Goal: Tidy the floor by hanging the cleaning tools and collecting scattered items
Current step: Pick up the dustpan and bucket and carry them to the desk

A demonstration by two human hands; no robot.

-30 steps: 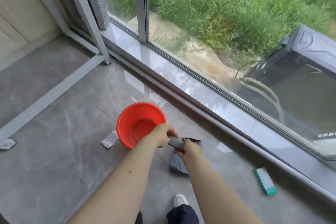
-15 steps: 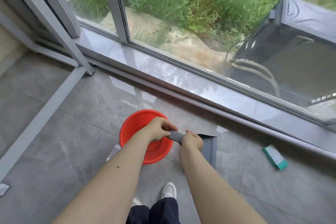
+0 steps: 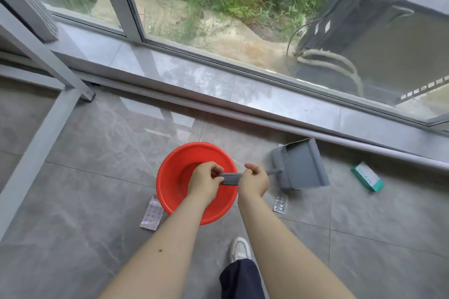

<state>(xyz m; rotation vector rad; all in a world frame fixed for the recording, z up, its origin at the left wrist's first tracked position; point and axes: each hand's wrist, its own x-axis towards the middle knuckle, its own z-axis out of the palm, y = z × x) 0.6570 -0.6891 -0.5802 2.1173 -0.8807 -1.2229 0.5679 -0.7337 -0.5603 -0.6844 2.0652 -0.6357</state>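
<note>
Dustpan (image 3: pixel 300 166), grey: handle pinched by left hand (image 3: pixel 205 181) and gripped by right hand (image 3: pixel 254 181), above red basin (image 3: pixel 170 177); green box (image 3: pixel 366 176) at three o'clock.

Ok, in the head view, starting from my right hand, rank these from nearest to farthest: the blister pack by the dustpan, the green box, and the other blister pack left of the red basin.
From the right hand:
1. Blister pack by the dustpan, just below the hand to its right.
2. Other blister pack, down left past the red basin.
3. Green box, far right near the window sill.

Tiled floor (image 3: pixel 85 238) bears basin (image 3: pixel 175 170), blister packs (image 3: pixel 151 216), box (image 3: pixel 367 176).
</note>
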